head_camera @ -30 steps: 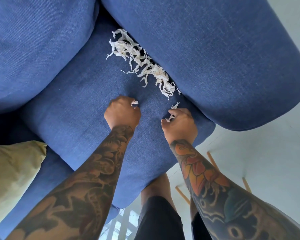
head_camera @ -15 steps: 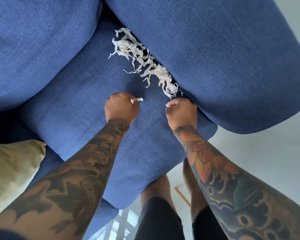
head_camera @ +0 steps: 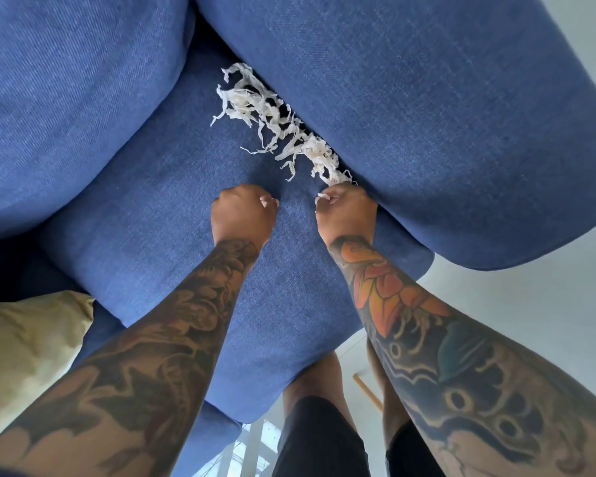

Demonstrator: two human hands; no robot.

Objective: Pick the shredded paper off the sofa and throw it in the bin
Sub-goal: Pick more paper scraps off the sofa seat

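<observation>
A line of white shredded paper (head_camera: pixel 276 127) lies on the blue sofa seat cushion (head_camera: pixel 172 208), along the crease under the armrest (head_camera: pixel 444 108). My right hand (head_camera: pixel 346 213) is fisted at the near end of that line, with a few shreds poking out of its fingers. My left hand (head_camera: pixel 243 215) is also curled into a fist on the cushion, just left of the right one; a pale bit shows at its fingertips. No bin is in view.
The sofa's back cushion (head_camera: pixel 66 98) fills the upper left. A yellow pillow (head_camera: pixel 25 352) sits at the lower left. Pale floor (head_camera: pixel 530 315) lies to the right, with a wooden leg (head_camera: pixel 367 390) and my legs below the seat's front edge.
Both hands have moved forward over the cushion toward the paper. The right hand has reached the near end of the line, holding the shreds it picked up.
</observation>
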